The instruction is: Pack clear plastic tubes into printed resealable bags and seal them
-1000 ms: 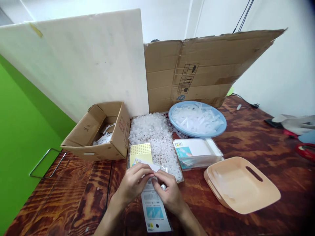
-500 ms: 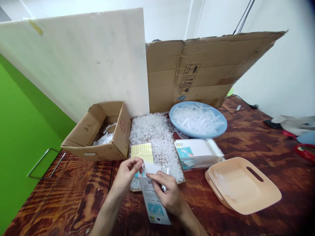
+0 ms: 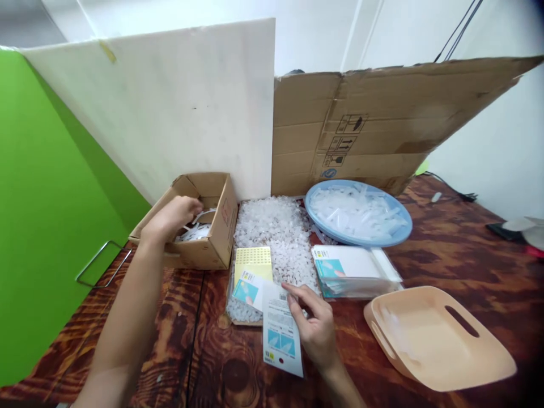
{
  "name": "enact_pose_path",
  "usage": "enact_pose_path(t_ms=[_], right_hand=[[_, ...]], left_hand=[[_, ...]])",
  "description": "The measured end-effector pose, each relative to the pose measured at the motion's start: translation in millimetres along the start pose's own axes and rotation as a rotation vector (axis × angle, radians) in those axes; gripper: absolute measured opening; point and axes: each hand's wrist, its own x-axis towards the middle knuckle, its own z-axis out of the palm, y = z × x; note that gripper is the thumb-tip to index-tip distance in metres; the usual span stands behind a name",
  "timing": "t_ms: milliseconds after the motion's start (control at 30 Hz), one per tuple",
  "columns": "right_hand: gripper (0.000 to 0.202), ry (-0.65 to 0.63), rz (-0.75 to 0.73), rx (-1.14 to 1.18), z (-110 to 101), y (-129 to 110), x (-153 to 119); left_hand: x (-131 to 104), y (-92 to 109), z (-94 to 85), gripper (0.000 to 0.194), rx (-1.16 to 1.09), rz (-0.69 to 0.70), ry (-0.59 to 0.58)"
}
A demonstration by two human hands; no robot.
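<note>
Over the open cardboard box [image 3: 223, 232] at the left is my left hand [image 3: 172, 215]. Its fingers are curled together, and whatever they may hold is hidden. Inside the box lie white paper strips [image 3: 198, 231]. My right hand [image 3: 314, 323] pinches the upper right edge of a printed packet [image 3: 281, 334] with blue pictures on its lower part. Behind the packet, a white and turquoise card [image 3: 249, 290] overlaps a yellow sticker sheet [image 3: 254, 258]. Small translucent plastic pieces [image 3: 276, 218] are heaped around that sheet.
A blue basin [image 3: 314, 218] piled with clear strips stands at the back right. In front of it lies a stack of bagged cards [image 3: 348, 272]. A peach plastic basket [image 3: 442, 340] sits at right. White board [image 3: 170, 113] and cardboard [image 3: 382, 124] panels stand behind.
My left hand has moved from the packet up and left to the cardboard box. My right hand keeps hold of the packet. The view has shifted left.
</note>
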Motion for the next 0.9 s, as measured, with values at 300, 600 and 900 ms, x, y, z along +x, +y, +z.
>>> enact_pose_path(t_ms=[300, 600, 900], right_hand=[[0.039, 0.303, 0.226, 0.032, 4, -4, 3], [0.017, 0.276, 0.077, 0.078, 6, -8, -4], [0.012, 0.156, 0.133, 0.09, -12, 6, 25]], left_hand=[[-174, 51, 90.7, 0.047, -0.514, 0.203, -0.355], [-203, 52, 179.0, 0.034, -0.846, -0.094, -0.104], [-181, 47, 170.9, 0.025, -0.655, 0.181, 0.0]])
